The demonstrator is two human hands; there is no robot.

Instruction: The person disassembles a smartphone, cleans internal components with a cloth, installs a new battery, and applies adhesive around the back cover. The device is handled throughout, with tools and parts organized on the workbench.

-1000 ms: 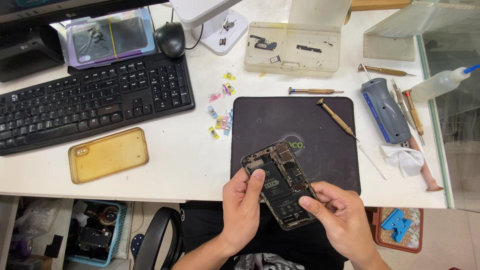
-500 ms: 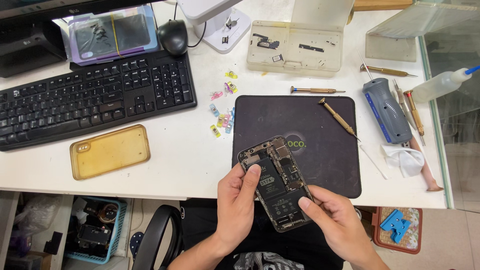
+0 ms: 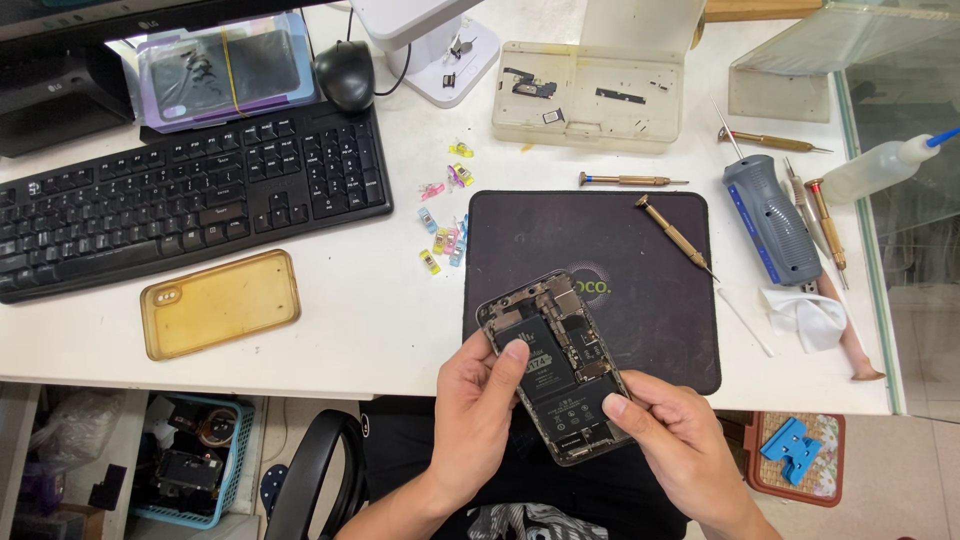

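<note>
Opened phone: you hold an opened phone (image 3: 556, 365), back cover off, battery and boards exposed, in the lower centre of the frame. It tilts with its top end toward the upper left, over the near edge of the black work mat (image 3: 600, 280) and the table edge.
Left hand: your left hand (image 3: 475, 415) is clamped on the phone's left long side, thumb pressed onto the battery face.
Right hand: your right hand (image 3: 680, 455) grips the phone's lower right corner, thumb tip on the lower end of the internals. Both hands are closed on the same phone, close together but not touching each other.
Mat: one brass-handled screwdriver (image 3: 675, 235) lies across its upper right corner; a second screwdriver (image 3: 625, 181) lies just above the mat's top edge.
Centre of frame: small coloured clips (image 3: 445, 215) are scattered on the white table (image 3: 380, 320), left of the mat.
Left of frame: a yellowed clear phone case (image 3: 220, 303) lies flat, below the black keyboard (image 3: 190, 200). A black mouse (image 3: 345, 75) sits above the keyboard's right end.
Upper centre: a beige parts tray (image 3: 585, 95) holds small components.
Right of frame: a grey-and-blue handled tool (image 3: 770, 220), further slim drivers, a white cloth (image 3: 805, 315) and a squeeze bottle (image 3: 880, 168) lie grouped together.
Lower right: a blue plastic piece (image 3: 795, 447) rests below table level.
</note>
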